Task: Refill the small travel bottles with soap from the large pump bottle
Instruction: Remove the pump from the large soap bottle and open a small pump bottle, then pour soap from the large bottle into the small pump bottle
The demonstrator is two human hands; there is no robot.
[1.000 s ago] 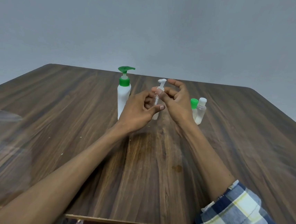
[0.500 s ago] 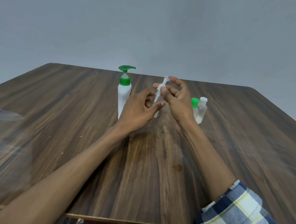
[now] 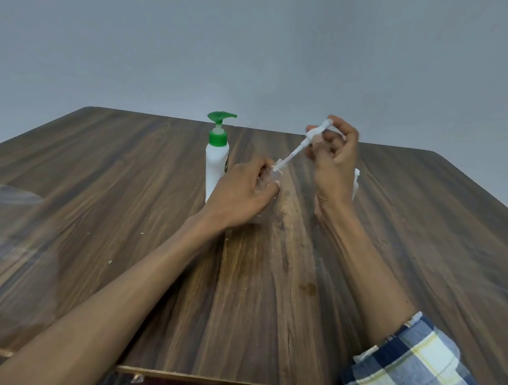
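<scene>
Your left hand point(image 3: 240, 195) grips a small clear travel bottle point(image 3: 274, 175) on the dark wooden bench point(image 3: 268, 287). Your right hand point(image 3: 333, 162) pinches its white pump top point(image 3: 314, 134), lifted out and tilted. The tall white pump bottle with green head point(image 3: 216, 157) stands just left.

Plain grey wall point(image 3: 260, 44) behind a dark wooden table point(image 3: 105, 209).
The tabletop has streaky brown grain, a pale edge strip along its near side and rounded far corners. Light is soft and even, and the wall is bare, with a faint sheen on the table's left part.
</scene>
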